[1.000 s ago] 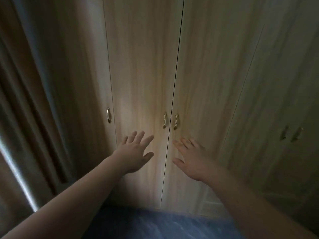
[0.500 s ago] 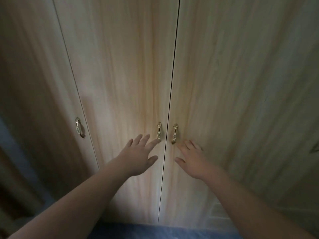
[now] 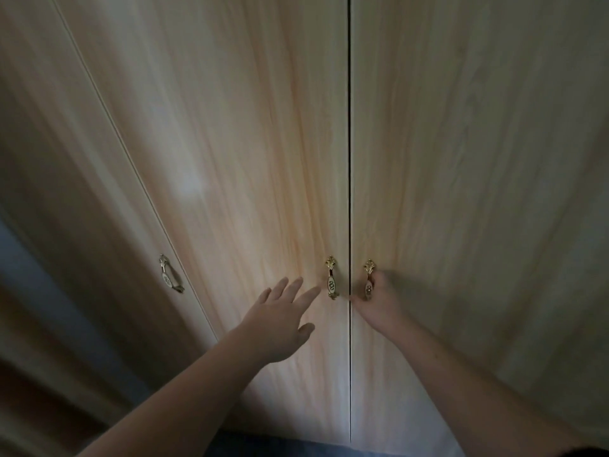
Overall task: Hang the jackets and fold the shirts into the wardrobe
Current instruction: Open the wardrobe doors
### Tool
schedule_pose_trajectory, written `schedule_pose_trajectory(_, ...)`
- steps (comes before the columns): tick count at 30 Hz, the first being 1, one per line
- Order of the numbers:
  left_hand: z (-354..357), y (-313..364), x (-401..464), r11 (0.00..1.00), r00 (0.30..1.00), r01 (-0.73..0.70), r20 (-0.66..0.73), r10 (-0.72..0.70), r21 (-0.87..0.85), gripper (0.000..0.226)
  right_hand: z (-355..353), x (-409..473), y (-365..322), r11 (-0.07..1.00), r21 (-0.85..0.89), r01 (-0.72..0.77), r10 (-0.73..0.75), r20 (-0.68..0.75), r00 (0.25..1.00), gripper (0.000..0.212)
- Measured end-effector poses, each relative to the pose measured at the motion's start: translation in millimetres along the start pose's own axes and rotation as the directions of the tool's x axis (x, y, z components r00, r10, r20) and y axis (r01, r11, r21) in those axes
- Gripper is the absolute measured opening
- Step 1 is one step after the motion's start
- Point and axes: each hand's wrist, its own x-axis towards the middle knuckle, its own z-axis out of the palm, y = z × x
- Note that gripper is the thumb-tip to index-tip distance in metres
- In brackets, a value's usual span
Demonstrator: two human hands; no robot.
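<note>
Two hands up at the wardrobe [image 3: 263,159], doors closed. Right hand [image 3: 379,300] curled around right door handle [image 3: 369,280], fingers wrapped behind it. Left hand [image 3: 280,321] flat, fingers spread, holding nothing; tips just short of centre handle [image 3: 331,282] at its 9 o'clock. Third handle [image 3: 169,274] further left, untouched. No jackets or shirts visible.

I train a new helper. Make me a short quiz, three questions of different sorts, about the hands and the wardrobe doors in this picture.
1. True or false: the light wooden wardrobe doors are shut.
2. Which hand grips a gold door handle: A left, B right?
3. Fill in: the left hand's fingers are ____.

Key:
1. True.
2. B: the right hand holds the right-door gold handle.
3. Spread; the left hand is short of the left-door gold handle.
</note>
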Motion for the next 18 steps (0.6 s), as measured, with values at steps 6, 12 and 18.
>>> schedule_pose_trajectory(6, -2, 21, -39, 0.989, 0.99, -0.135, -0.038, 0.132, -0.063, 0.069, -4, -79, 11, 0.996, 0.08, 0.025, -0.02, -0.055, 0.998, 0.039)
schedule_pose_trajectory(12, 11, 71, -85, 0.937, 0.945, -0.326, -0.033, 0.324, -0.128, 0.068, -42, -216, 48, 0.999, -0.011, -0.047, 0.045, -0.165, 0.985, 0.044)
schedule_pose_trajectory(18, 39, 151, -109, 0.835, 0.854, -0.506, 0.009, 0.52, -0.219, 0.066, -113, -315, 75, 0.979, 0.113, -0.168, 0.2, -0.4, 0.894, 0.041)
